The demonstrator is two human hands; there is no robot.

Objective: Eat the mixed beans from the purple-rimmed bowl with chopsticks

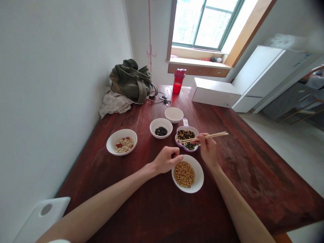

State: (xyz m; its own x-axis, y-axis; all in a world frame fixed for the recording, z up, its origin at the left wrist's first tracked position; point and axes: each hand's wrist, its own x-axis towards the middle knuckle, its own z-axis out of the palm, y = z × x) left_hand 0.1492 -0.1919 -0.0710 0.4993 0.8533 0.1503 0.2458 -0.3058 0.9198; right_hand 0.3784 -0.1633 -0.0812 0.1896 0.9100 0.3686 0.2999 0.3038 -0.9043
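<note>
My right hand (208, 148) is closed around a pair of wooden chopsticks (215, 135). Their tips reach into a purple-rimmed white dish (176, 143) with a short handle, which holds dark and yellow beans mixed together. My left hand (167, 159) is curled at the near white bowl (199, 177), thumb and fingers at its upper left rim. Tan beans (184, 174), like soybeans, lie in that bowl. Whether the chopsticks pinch a bean is too small to tell.
Behind stand a white bowl of black beans (161, 131) and another white bowl (174, 115). A bowl of pale and reddish pieces (124, 145) sits left. Farther back are a green bag (130, 81), keys (165, 100), a red bottle (178, 82) and a white box (215, 92).
</note>
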